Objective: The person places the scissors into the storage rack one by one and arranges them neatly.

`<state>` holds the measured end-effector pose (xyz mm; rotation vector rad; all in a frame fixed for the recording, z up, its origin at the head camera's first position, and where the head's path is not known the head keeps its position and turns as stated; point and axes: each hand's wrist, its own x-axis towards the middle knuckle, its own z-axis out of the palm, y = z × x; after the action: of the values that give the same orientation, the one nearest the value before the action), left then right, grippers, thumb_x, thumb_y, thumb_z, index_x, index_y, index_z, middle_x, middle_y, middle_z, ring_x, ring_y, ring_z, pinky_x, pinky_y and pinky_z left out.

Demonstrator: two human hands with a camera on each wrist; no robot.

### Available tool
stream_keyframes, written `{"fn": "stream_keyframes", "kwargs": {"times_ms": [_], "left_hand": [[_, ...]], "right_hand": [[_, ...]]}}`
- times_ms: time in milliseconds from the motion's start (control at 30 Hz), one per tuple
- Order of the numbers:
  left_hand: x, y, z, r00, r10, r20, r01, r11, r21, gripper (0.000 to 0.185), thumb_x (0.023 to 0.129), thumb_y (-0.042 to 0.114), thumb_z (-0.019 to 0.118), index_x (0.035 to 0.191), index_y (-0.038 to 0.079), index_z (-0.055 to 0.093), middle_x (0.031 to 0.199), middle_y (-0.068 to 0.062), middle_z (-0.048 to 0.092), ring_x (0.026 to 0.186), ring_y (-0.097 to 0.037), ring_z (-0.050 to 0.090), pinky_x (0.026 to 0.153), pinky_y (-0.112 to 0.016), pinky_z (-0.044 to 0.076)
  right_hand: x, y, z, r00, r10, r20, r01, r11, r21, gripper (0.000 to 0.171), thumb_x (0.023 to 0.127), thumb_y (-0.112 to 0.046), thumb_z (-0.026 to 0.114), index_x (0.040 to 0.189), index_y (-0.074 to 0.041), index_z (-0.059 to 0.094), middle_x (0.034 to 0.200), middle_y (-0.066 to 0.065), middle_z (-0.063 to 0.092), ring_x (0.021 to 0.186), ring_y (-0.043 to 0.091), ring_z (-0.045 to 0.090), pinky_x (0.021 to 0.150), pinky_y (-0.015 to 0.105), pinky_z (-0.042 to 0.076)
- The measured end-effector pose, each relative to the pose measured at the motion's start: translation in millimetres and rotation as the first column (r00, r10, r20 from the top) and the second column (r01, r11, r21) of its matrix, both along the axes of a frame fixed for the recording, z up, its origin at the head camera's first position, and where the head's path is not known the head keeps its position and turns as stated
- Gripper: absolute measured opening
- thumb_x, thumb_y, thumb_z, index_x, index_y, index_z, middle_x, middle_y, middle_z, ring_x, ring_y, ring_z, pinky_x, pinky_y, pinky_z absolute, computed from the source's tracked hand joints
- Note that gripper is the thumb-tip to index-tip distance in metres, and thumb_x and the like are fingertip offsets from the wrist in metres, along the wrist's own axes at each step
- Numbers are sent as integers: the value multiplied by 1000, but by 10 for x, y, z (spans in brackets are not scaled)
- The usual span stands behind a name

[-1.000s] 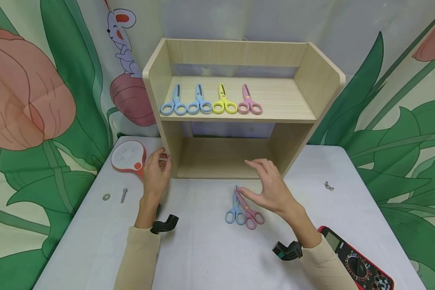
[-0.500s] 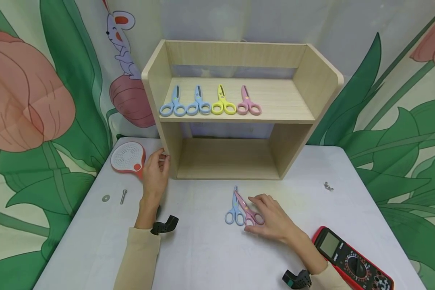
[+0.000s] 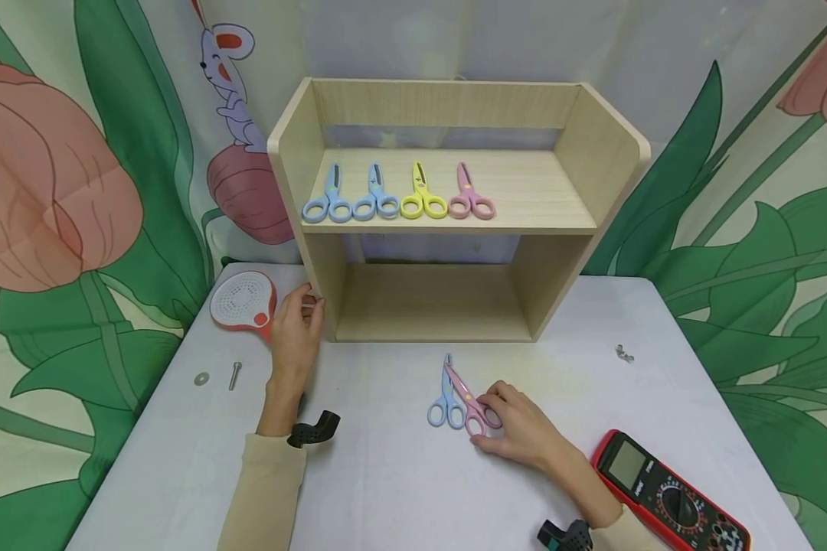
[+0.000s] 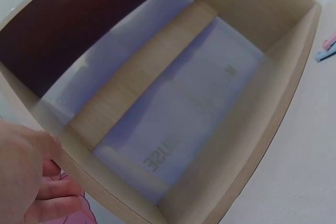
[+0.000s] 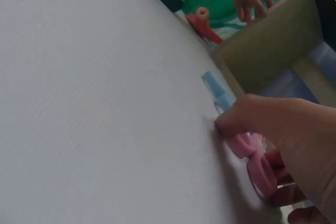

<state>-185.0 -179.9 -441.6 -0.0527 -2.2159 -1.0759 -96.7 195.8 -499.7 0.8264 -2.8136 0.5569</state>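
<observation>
In the head view my right hand (image 3: 520,428) is at the handles of the pink scissors (image 3: 465,394) on the table, pinching them between thumb and fingers. The right wrist view shows the thumb on one side of the pink handle loops (image 5: 261,174) and fingers on the other. Blue scissors (image 3: 446,402) lie just left of the pink pair, their tips close together. My left hand (image 3: 296,329) rests against the front left edge of a wooden shelf (image 3: 441,302). In the left wrist view its fingers (image 4: 58,188) lie loosely bent outside the side panel.
On the upper board stand two blue scissors (image 3: 327,205), yellow scissors (image 3: 422,203) and pink scissors (image 3: 470,203) in a row. A red-and-white paddle-shaped object (image 3: 243,300), a washer (image 3: 201,379) and a bolt (image 3: 235,375) lie left. At right are a multimeter (image 3: 671,493) and a small metal piece (image 3: 623,353).
My right hand has come down and toward me from near the shelf front to the pink scissors' handles, its fingers closing on them. My left hand stays at the shelf edge.
</observation>
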Motion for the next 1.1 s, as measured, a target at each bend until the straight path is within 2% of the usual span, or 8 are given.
{"fn": "stream_keyframes", "kwargs": {"times_ms": [233, 400, 500, 600, 733, 833, 967, 1100], "left_hand": [[-3, 1, -10, 1000, 1, 5, -1, 1000, -5, 35, 94, 10, 70, 125, -2, 61, 105, -21, 67, 86, -32, 72, 79, -45, 63], [-6, -2, -9, 1000, 2, 11, -2, 1000, -14, 35, 95, 12, 69, 126, -1, 60, 105, -20, 66, 87, -32, 72, 79, -44, 63], [-2, 0, -2, 1000, 1, 14, -1, 1000, -12, 35, 95, 12, 68, 126, -2, 60, 106, -20, 66, 88, -32, 71, 79, -44, 63], [3, 3, -1, 1000, 0, 14, 0, 1000, -4, 36, 95, 11, 68, 127, -2, 60, 107, -21, 66, 88, -32, 71, 79, -45, 62], [9, 5, -8, 1000, 5, 18, -5, 1000, -2, 36, 95, 11, 68, 127, -2, 60, 107, -21, 66, 88, -32, 72, 79, -45, 62], [10, 5, -11, 1000, 6, 18, -6, 1000, -5, 36, 95, 12, 68, 127, -1, 60, 107, -20, 66, 88, -31, 72, 78, -45, 62], [11, 6, -7, 1000, 3, 10, -3, 1000, -4, 35, 95, 11, 68, 127, -2, 60, 107, -20, 66, 87, -31, 71, 77, -45, 62], [10, 8, -7, 1000, -3, 3, 3, 1000, 4, 35, 95, 10, 68, 126, -3, 60, 105, -21, 66, 86, -33, 71, 77, -46, 62]], "right_hand": [[-31, -1, -65, 993, 7, -118, -13, 999, -51, 49, 62, -40, 84, 99, -10, 72, 96, -5, 59, 79, 4, 49, 67, 22, 48], [-94, -1, 38, 967, 51, -252, -84, 989, -122, 48, 60, -35, 84, 98, -9, 71, 97, -3, 62, 82, 7, 56, 68, 23, 52], [-125, -21, 192, 950, 86, -300, -136, 979, -150, 49, 61, -34, 83, 101, -8, 70, 98, -1, 62, 85, 10, 58, 71, 24, 53], [-144, -53, 380, 932, 125, -340, -198, 962, -190, 48, 68, -35, 81, 104, -6, 70, 99, 1, 63, 86, 13, 60, 72, 22, 54], [-171, -104, 651, 882, 165, -441, -283, 935, -215, 48, 79, -44, 72, 105, -3, 70, 99, 4, 63, 84, 14, 59, 69, 20, 54], [-194, -135, 863, 839, 172, -516, -323, 921, -219, 53, 83, -49, 66, 106, -1, 70, 99, 6, 64, 83, 13, 57, 65, 20, 52], [-242, -134, 1152, 810, 158, -566, -340, 911, -233, 56, 84, -50, 66, 107, 1, 70, 99, 9, 64, 80, 13, 56, 63, 21, 49], [-336, -82, 1428, 795, 123, -594, -319, 918, -236, 62, 84, -53, 65, 108, 4, 69, 99, 13, 62, 79, 14, 54, 63, 19, 49]]}}
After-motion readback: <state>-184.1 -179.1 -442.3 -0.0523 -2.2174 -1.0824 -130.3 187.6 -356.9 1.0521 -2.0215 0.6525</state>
